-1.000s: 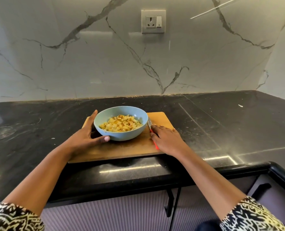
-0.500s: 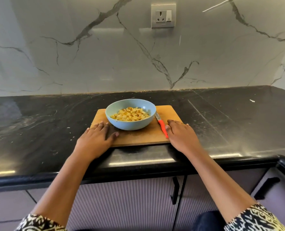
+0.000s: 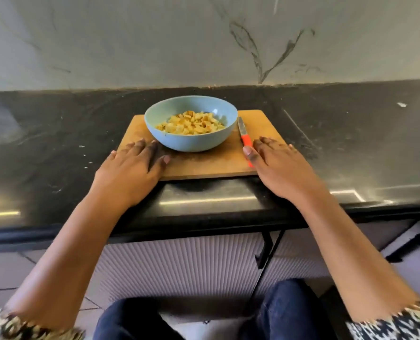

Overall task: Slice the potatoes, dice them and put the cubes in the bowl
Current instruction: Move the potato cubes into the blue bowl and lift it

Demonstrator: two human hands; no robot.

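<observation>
A second ago the left hand [image 3: 132, 168] cupped the side of the blue bowl [image 3: 191, 143]. It has since let go and drawn back toward the desk's [image 3: 56, 143] front edge. It now lies flat on the near left corner of the wooden cutting board [image 3: 209, 163], its grip apart, fingers straight and holding nothing, with the fingertips just short of the bowl's wall.

The bowl has not moved. It stands on the far half of the board, midway along the desk, heaped with yellow potato cubes [image 3: 191, 123]. No potato is left on the board itself.

To the right of the bowl, the red-handled knife [image 3: 245, 138] lies on the board with its blade pointing toward the desk's back edge. The right hand [image 3: 277, 165], which covered that handle a second ago, has slid off to the near right corner of the board. It rests there flat, grip also apart, the thumb against the handle but not curled round it.

With the cubes in the bowl, the knife set down and both hands released, the task looks finished.
</observation>
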